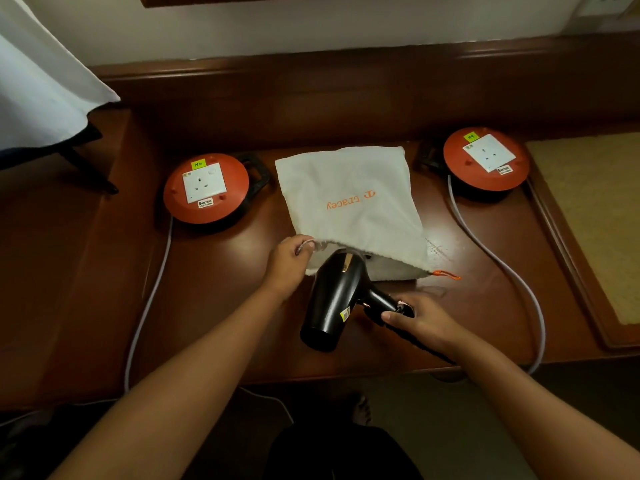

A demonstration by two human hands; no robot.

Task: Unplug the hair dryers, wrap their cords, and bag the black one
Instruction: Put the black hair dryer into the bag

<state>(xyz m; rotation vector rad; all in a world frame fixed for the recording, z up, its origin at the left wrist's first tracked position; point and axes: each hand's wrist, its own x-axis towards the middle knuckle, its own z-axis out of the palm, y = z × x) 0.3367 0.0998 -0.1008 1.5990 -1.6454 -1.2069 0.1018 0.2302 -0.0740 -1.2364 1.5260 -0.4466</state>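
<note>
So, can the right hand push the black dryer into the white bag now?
Probably yes: the left hand holds the white bag open, the black dryer points into it, and the right hand grips its handle.

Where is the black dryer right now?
Head view, centre: the dryer lies at the bag mouth, its handle in the right hand.

We are looking at a dark wooden surface [214, 271] carrying a white bag [349, 202] between two orange cable reels [207, 188] [486, 159], their grey cords trailing off.
</note>
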